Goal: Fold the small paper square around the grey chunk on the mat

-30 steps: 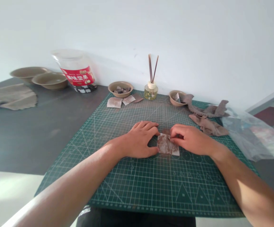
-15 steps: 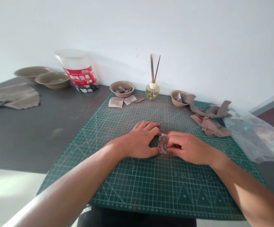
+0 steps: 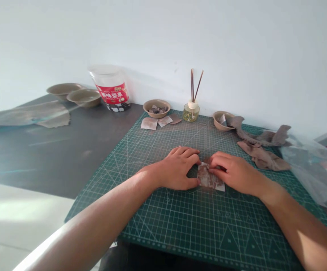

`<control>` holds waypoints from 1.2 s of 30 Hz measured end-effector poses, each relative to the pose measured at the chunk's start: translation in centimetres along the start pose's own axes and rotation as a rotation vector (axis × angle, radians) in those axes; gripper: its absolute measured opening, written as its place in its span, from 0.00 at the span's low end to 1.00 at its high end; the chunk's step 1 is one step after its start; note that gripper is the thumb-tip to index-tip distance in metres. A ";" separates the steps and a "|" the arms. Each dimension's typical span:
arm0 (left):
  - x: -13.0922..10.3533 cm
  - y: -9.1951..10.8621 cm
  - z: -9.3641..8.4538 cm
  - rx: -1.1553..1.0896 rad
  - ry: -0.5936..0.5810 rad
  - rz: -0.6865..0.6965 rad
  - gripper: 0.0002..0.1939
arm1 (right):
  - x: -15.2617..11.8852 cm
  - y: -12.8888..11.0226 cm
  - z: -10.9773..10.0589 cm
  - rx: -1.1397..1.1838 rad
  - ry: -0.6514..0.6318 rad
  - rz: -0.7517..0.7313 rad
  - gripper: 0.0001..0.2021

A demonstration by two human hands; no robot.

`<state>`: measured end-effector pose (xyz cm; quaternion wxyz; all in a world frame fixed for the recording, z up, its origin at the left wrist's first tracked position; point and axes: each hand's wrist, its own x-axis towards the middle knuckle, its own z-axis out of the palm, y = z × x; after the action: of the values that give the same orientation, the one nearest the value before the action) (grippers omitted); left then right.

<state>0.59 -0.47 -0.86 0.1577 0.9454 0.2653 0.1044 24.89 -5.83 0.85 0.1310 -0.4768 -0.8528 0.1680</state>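
A small whitish sheet with brown stains (image 3: 211, 181) lies flat on the green cutting mat (image 3: 186, 222). My left hand (image 3: 180, 168) rests on the mat with its fingers apart; thumb and fingertips touch the sheet's left edge. Over the sheet's upper right part, my right hand (image 3: 233, 171) has its fingers pinched together. Whatever is between those fingertips is too small to make out. Brown dust marks the mat around the sheet.
Behind are a bowl of dark pieces (image 3: 157, 109), paper pieces (image 3: 149, 123), a reed diffuser (image 3: 191, 111) and another bowl (image 3: 222, 121). Brown cloths (image 3: 268, 158) and a plastic bag (image 3: 307, 169) lie right. A tub (image 3: 113, 92), bowls (image 3: 84, 97) and cloth (image 3: 53, 114) stand or lie left.
The view has shifted, so the scene sits further right. My right hand has moved up relative to the sheet, showing more of its lower right part. My left hand stays at its left edge.
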 end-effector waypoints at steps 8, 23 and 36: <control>0.0 0.2 -0.2 0.003 -0.019 -0.010 0.23 | 0.2 -0.6 0.1 0.035 -0.025 -0.073 0.05; 0.1 0.1 -0.2 0.006 -0.039 -0.026 0.23 | 0.1 -0.3 -0.2 0.066 -0.046 -0.051 0.07; 0.1 0.0 -0.2 -0.013 -0.028 -0.015 0.24 | -0.1 -0.8 -0.5 0.108 -0.130 -0.125 0.05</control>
<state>0.67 -0.40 -0.70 0.1683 0.9438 0.2693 0.0918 24.52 -6.23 1.68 0.1109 -0.4031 -0.8772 0.2358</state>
